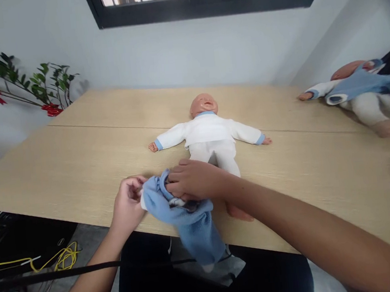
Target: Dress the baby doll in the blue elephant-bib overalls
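Blue doll trousers (199, 231) hang over the table's front edge, bunched at the top between my two hands. My left hand (128, 201) pinches the fabric at its left end, by a white patch. My right hand (193, 179) reaches into the opening, its fingers closed on the blue rim and partly hidden in the cloth. Just beyond my hands, a baby doll (209, 128) lies on its back in a white top with blue cuffs and white bottoms. Its arms are spread, and my right forearm covers part of its legs.
A second doll (359, 84) in blue and white lies at the table's right end. A leafy plant (38, 83) with red bows leans in at the left. Yellow cable (65, 257) and black equipment (23, 240) sit below the table's left edge. A wall with a window stands behind.
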`<state>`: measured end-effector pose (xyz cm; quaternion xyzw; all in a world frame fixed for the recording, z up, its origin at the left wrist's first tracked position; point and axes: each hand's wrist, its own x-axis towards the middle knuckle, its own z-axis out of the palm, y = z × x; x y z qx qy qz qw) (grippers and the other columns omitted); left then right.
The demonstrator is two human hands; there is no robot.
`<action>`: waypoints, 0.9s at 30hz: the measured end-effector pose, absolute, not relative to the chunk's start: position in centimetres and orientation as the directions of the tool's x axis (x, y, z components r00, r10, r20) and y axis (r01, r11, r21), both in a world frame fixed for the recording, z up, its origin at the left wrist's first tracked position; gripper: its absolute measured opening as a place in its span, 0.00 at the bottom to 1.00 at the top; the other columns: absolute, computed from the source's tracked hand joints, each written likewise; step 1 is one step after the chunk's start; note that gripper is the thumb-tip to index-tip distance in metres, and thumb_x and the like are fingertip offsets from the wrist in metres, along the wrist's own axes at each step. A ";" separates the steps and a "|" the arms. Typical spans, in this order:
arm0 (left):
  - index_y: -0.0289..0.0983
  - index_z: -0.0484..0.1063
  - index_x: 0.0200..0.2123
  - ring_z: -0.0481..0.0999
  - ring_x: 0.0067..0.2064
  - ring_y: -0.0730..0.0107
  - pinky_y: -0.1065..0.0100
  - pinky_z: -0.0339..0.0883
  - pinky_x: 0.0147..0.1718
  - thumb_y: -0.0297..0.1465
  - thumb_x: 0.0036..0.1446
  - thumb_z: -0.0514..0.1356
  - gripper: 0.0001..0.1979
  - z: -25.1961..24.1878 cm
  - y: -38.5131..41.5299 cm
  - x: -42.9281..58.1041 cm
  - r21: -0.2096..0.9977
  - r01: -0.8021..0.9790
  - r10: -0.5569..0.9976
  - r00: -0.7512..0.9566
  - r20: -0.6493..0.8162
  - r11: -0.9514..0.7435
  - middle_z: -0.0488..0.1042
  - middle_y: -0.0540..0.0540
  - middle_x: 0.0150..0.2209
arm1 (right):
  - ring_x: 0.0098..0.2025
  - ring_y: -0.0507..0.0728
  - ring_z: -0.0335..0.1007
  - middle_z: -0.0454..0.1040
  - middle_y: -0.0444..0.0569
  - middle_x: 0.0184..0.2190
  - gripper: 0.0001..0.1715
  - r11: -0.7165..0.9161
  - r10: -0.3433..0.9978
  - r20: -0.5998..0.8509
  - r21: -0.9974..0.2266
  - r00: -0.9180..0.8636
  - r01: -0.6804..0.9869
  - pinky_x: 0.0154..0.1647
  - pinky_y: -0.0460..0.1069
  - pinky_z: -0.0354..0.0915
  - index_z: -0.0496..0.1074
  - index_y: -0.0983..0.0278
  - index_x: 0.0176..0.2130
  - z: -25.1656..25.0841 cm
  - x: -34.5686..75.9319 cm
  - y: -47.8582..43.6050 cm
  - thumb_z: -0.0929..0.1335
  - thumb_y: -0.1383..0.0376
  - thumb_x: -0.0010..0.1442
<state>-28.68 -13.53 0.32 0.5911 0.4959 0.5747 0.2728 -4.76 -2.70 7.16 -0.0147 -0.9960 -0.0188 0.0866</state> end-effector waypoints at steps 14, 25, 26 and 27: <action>0.39 0.70 0.38 0.73 0.38 0.74 0.73 0.69 0.39 0.30 0.55 0.69 0.10 -1.1 -15.0 -26.7 0.945 0.266 0.858 -0.422 0.291 -0.190 0.72 0.50 0.38 | 0.42 0.59 0.67 0.76 0.50 0.44 0.06 0.984 0.175 0.159 0.011 -0.972 0.179 0.42 0.54 0.53 0.69 0.62 0.42 6.7 -5.5 -2.4 0.68 0.62 0.66; 0.39 0.65 0.57 0.78 0.50 0.64 0.64 0.74 0.50 0.30 0.51 0.71 0.31 -0.8 -14.4 -24.3 0.996 0.042 0.966 -0.247 0.082 -0.074 0.76 0.42 0.51 | 0.39 0.58 0.70 0.77 0.51 0.38 0.07 0.933 0.357 0.204 -0.119 -0.911 0.339 0.47 0.53 0.60 0.71 0.66 0.45 6.7 -6.0 -3.2 0.65 0.69 0.67; 0.39 0.64 0.55 0.78 0.47 0.66 0.66 0.74 0.47 0.30 0.51 0.70 0.29 -1.0 -14.3 -24.1 0.996 0.041 0.959 -0.269 0.091 -0.083 0.76 0.44 0.49 | 0.40 0.58 0.70 0.77 0.51 0.39 0.07 0.924 0.377 0.218 -0.155 -0.900 0.349 0.47 0.52 0.60 0.71 0.65 0.45 6.7 -6.0 -3.2 0.64 0.70 0.68; 0.39 0.63 0.53 0.78 0.45 0.68 0.67 0.74 0.45 0.30 0.52 0.69 0.27 -1.1 -14.3 -24.0 0.994 0.038 0.945 -0.309 0.112 -0.105 0.75 0.45 0.47 | 0.42 0.58 0.71 0.77 0.52 0.41 0.08 0.920 0.384 0.232 -0.184 -0.894 0.347 0.48 0.52 0.61 0.71 0.65 0.46 6.8 -6.0 -3.2 0.64 0.70 0.68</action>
